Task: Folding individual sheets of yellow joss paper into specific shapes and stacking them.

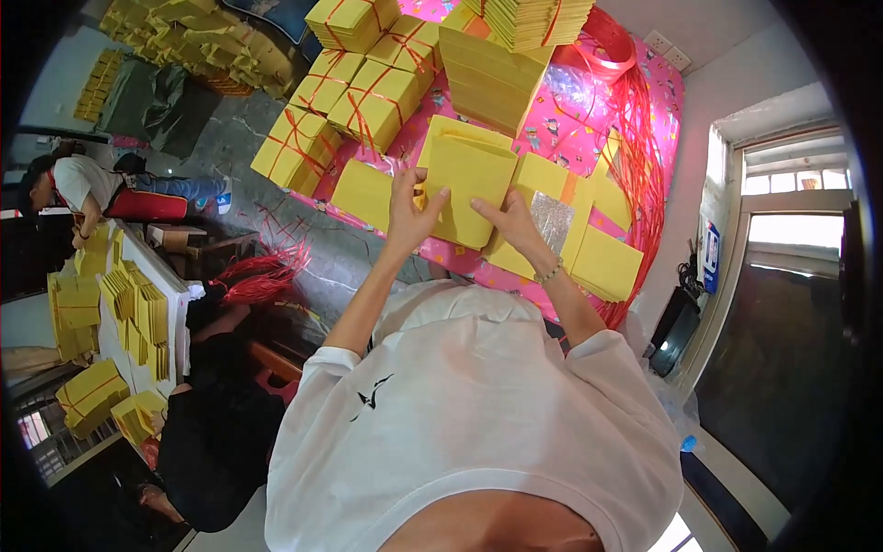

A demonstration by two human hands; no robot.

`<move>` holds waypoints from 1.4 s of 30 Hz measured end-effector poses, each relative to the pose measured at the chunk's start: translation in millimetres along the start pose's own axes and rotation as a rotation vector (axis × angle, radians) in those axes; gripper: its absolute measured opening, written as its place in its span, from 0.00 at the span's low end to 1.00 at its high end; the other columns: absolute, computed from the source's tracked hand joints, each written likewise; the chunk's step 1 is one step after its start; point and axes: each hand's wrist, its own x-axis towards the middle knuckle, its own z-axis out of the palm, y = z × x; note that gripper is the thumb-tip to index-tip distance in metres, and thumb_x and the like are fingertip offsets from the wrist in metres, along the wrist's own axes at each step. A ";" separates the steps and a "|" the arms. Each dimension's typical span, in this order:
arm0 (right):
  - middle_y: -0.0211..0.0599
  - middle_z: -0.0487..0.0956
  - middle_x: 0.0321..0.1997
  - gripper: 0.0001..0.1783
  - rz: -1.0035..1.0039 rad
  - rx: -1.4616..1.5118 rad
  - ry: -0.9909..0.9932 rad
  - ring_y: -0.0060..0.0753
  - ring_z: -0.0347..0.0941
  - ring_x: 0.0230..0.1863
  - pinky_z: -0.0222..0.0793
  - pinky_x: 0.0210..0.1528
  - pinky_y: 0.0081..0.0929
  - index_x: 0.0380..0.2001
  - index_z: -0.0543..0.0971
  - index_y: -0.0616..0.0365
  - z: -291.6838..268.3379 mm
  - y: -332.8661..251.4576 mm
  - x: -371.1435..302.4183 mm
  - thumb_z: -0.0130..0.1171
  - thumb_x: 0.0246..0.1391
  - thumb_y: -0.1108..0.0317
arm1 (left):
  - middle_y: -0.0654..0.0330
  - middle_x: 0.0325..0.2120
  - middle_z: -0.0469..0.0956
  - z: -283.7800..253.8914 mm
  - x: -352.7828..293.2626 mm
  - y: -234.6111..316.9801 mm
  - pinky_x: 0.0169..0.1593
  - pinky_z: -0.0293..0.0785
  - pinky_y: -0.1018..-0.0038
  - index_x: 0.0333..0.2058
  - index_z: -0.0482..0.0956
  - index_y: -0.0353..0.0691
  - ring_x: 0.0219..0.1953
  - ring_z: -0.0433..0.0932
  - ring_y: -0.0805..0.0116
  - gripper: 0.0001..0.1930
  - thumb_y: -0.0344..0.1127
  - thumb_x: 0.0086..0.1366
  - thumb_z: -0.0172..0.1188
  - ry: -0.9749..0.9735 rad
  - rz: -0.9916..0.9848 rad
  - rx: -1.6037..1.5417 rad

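Observation:
Over the near edge of the pink table, a thin stack of yellow padded envelopes point(469, 175) is held upright between my two hands. My left hand point(411, 212) grips its left side, thumb across the front face. On the right side, my right hand point(517, 224) does the same, with a beaded bracelet at the wrist. The fingers behind the stack are mostly hidden. More yellow envelopes point(607, 262) lie by my right hand, next to a silver bubbly patch point(553, 219). Left of my left hand lies another flat yellow envelope point(361, 193).
Bundles tied with red strips point(375, 99) fill the table's left. Taller envelope stacks point(492, 78) stand behind. Long red strips point(639, 156) hang down the right side. A white table point(175, 293) with envelopes and two other people are at left. A window point(791, 221) is at right.

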 end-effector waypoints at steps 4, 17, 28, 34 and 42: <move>0.36 0.75 0.48 0.25 0.016 -0.059 0.023 0.25 0.71 0.48 0.68 0.51 0.25 0.51 0.67 0.64 2.2 -2.8 -2.6 0.61 0.52 0.69 | 0.57 0.40 0.73 5.5 -0.8 4.9 0.47 0.70 0.74 0.44 0.64 0.35 0.43 0.73 0.70 0.16 0.25 0.58 0.58 -0.019 -0.055 -0.347; 0.38 0.73 0.48 0.26 -0.095 -0.002 0.129 0.25 0.70 0.48 0.68 0.48 0.24 0.53 0.64 0.64 15.7 -27.1 -9.5 0.59 0.53 0.71 | 0.56 0.47 0.68 9.0 -1.4 42.1 0.55 0.63 0.74 0.52 0.59 0.36 0.51 0.67 0.70 0.23 0.22 0.59 0.54 -0.102 -0.017 -0.502; 0.36 0.75 0.47 0.20 0.015 0.186 0.225 0.23 0.72 0.45 0.70 0.46 0.21 0.50 0.69 0.64 24.6 -37.4 8.6 0.54 0.59 0.63 | 0.56 0.52 0.65 -0.5 21.9 65.2 0.58 0.61 0.73 0.61 0.51 0.35 0.56 0.64 0.68 0.30 0.27 0.63 0.52 -0.216 -0.448 -0.607; 0.37 0.75 0.48 0.21 0.144 0.275 0.189 0.25 0.72 0.47 0.70 0.47 0.22 0.51 0.69 0.64 20.5 -40.6 11.0 0.54 0.59 0.63 | 0.52 0.49 0.69 1.7 30.7 46.8 0.52 0.68 0.71 0.55 0.56 0.32 0.51 0.70 0.65 0.22 0.26 0.63 0.50 -0.235 -0.500 -0.606; 0.37 0.75 0.49 0.21 0.264 0.304 0.177 0.27 0.72 0.48 0.68 0.50 0.24 0.52 0.69 0.63 12.3 -36.2 14.7 0.54 0.59 0.63 | 0.53 0.44 0.74 0.0 36.6 38.7 0.49 0.71 0.72 0.50 0.65 0.29 0.46 0.75 0.66 0.17 0.25 0.62 0.51 -0.328 -0.639 -0.705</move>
